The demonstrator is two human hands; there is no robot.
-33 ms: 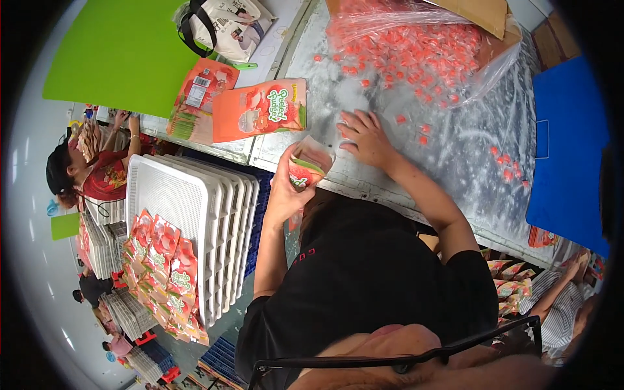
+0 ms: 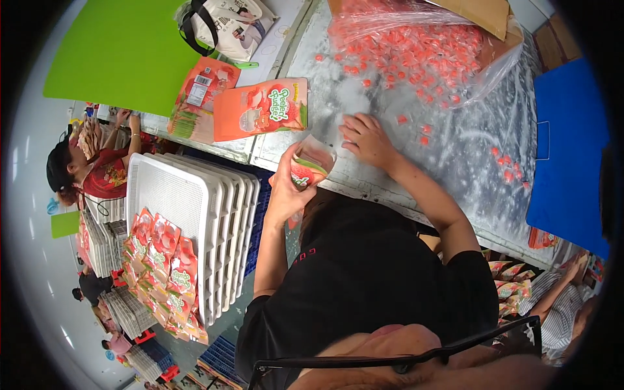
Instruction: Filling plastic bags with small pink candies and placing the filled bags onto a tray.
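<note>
My left hand [image 2: 290, 195] is closed around an orange-red candy pouch [image 2: 311, 170], whose top gapes at the table's near edge. My right hand [image 2: 369, 140] rests on the metal table [image 2: 312, 117], fingers loosely bent and a little apart, with nothing visible in them. A few small red wrapped candies [image 2: 424, 140] lie just right of it. Beyond spreads a big heap of the same candies [image 2: 416, 62], partly under clear plastic film. Flat pouches [image 2: 261, 109] lie on the table, left of the pouch I hold.
White trays [image 2: 211, 240] are stacked at my left, the top one bearing several pouches [image 2: 162, 260]. A green board [image 2: 117, 52] and a white bag [image 2: 234, 26] are at the far left; a blue panel [image 2: 569, 156] stands right. Co-workers are on both sides, one in red [image 2: 107, 175].
The fingers of my right hand have bent in slightly on the tabletop. My left hand and the pouch have hardly moved.
</note>
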